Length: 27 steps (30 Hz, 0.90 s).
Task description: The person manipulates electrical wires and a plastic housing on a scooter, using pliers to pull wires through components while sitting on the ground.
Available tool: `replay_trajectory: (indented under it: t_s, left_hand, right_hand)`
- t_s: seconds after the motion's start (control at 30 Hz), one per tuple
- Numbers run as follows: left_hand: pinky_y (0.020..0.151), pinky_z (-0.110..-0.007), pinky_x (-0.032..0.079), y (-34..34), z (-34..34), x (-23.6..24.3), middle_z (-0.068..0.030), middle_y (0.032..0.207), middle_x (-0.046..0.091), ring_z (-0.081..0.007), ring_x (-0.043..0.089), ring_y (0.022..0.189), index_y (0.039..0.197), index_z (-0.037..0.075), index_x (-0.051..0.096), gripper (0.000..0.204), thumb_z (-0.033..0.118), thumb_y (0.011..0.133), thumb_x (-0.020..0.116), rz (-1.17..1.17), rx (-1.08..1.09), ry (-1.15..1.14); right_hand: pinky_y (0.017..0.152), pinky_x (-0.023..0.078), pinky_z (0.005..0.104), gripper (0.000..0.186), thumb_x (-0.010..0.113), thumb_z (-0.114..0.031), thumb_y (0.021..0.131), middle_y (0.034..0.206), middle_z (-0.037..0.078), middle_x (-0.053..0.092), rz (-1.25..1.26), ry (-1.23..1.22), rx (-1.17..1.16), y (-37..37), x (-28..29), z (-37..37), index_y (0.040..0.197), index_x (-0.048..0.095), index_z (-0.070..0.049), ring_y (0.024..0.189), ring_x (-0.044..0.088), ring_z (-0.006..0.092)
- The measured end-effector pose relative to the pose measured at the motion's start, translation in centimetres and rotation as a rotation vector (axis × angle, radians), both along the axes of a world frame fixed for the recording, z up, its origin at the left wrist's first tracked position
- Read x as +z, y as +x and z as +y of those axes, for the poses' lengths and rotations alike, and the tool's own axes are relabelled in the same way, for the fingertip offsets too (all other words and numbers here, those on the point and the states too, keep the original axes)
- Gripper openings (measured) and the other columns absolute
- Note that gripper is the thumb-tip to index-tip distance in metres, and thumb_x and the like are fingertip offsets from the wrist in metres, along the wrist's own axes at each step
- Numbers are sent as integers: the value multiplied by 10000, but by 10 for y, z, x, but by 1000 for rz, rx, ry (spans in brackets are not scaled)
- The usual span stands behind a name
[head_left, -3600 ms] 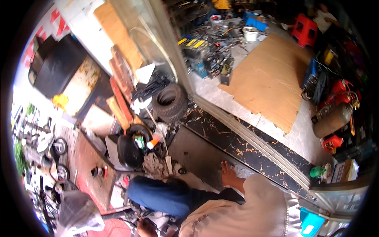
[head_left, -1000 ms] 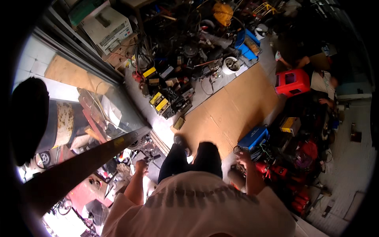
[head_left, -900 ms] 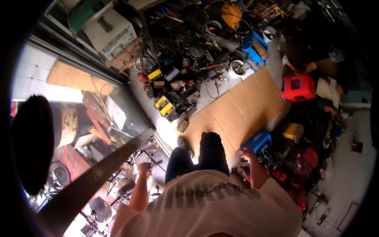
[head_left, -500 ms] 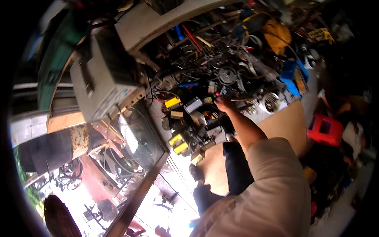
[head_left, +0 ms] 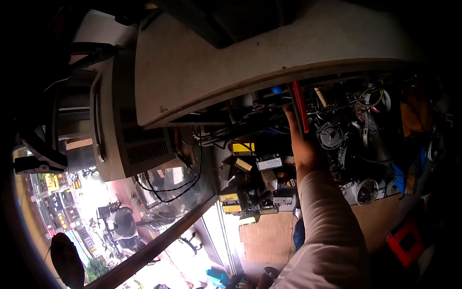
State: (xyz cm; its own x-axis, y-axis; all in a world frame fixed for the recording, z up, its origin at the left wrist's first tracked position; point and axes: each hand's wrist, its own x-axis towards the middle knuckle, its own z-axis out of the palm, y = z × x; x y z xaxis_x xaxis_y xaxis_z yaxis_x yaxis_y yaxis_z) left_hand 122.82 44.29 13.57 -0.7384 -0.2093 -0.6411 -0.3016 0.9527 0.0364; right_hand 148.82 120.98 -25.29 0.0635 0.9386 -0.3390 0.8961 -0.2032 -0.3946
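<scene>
My right arm reaches up from the lower edge, its pale sleeve ending near the elbow. My right hand [head_left: 291, 119] is in the shade under a tabletop edge, among tangled tools and parts. A long red bar-like tool [head_left: 301, 106] crosses close beside it, and a blue rounded piece [head_left: 276, 89] lies just beyond. My fingers are too dark and hidden to show whether they grip anything. Left of my forearm lie several small boxes, among them a yellow-topped box [head_left: 243, 147] and a white-labelled box [head_left: 269, 163]. My left hand does not show.
The pale tabletop [head_left: 231, 72] overhangs the clutter. A grey metal case [head_left: 139, 139] with vents and hanging black cables stands left. A round metal part [head_left: 366, 191] sits right, near cardboard [head_left: 267, 236] on the floor. A red plastic object [head_left: 405, 242] lies lower right.
My view has swung, bringing the tabletop across the upper part. My right hand has moved from beside the small boxes and black parts to deeper in the clutter, near the red tool.
</scene>
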Motion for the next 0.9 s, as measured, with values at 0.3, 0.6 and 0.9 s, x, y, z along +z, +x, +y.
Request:
replay_trajectory:
  t_s: [0.3, 0.6, 0.9]
  left_hand:
    - [544, -355, 493, 66, 14, 17, -101, 775, 692, -172, 637, 630, 1020, -45, 696, 232, 175, 990, 627, 0, -146, 64]
    - [525, -312, 469, 161, 67, 45, -67, 710, 680, -129, 611, 576, 1030, -38, 707, 251, 202, 1018, 636, 31, -388, 489]
    - [604, -274, 523, 206, 109, 120, -132, 836, 743, -159, 660, 660, 1087, -54, 691, 338, 276, 1029, 653, -378, -102, 1101]
  right_hand:
    - [690, 498, 358, 239, 711, -253, 936, 976, 51, 702, 243, 20, -19, 8, -7, -4, 1101, 731, -82, 827, 621, 194]
    - [567, 408, 270, 135, 817, -226, 886, 782, -44, 638, 835, -547, -231, 89, 123, -193, 935, 735, -131, 619, 523, 78]
    - [678, 508, 255, 502, 887, -146, 758, 989, 57, 715, 1229, -858, -80, 196, 373, -477, 1193, 655, -48, 808, 678, 142]
